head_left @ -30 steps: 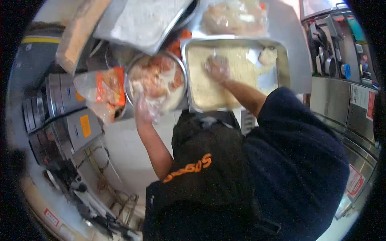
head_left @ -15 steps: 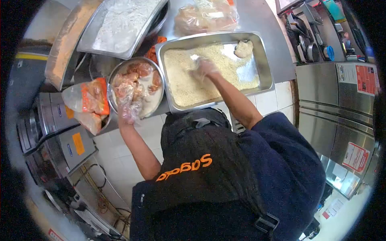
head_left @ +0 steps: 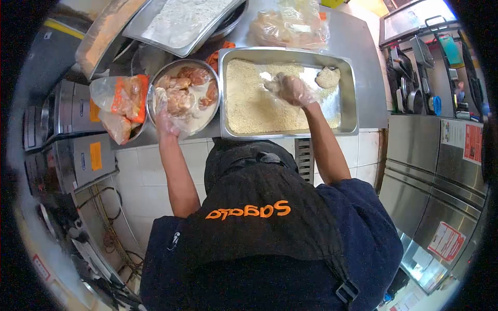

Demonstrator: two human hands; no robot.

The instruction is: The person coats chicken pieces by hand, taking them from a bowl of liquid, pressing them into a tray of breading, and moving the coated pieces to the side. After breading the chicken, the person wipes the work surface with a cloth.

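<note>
Fingers (head_left: pixel 284 83) of the right hand (head_left: pixel 293 90), wrapped in a clear plastic glove, are loosely curled together over the breadcrumbs (head_left: pixel 254 103) in the rectangular steel pan (head_left: pixel 348 93); whether they pinch anything I cannot tell, since the glove and crumbs blur the tips. That hand sits toward the upper middle of the pan, just beside a bare patch of metal, and a breaded piece (head_left: pixel 328 78) lies apart from it near the pan's far right corner

Left hand (head_left: pixel 168 120), also gloved, rests at the near rim of the round steel bowl (head_left: pixel 155 83), its fingers curled down into the bowl and touching the pale marinated chicken pieces (head_left: pixel 181 96) that sit in a milky liquid; the grip itself is hidden by the crumpled glove, so I cannot tell whether a piece is held. Bowl and pan stand side by side on the steel surface (head_left: pixel 363 46), nearly touching

Left of the bowl lies a clear plastic bag with orange print (head_left: pixel 122 101), holding more raw pieces. Beyond the bowl a tilted tray of white flour (head_left: pixel 181 20) overlaps other pans, and another plastic bag of chicken (head_left: pixel 290 28) lies beyond the crumb pan. Below, the person wears a dark apron with orange lettering (head_left: pixel 249 210), and steel cabinet doors (head_left: pixel 441 171) stand to the right
</note>
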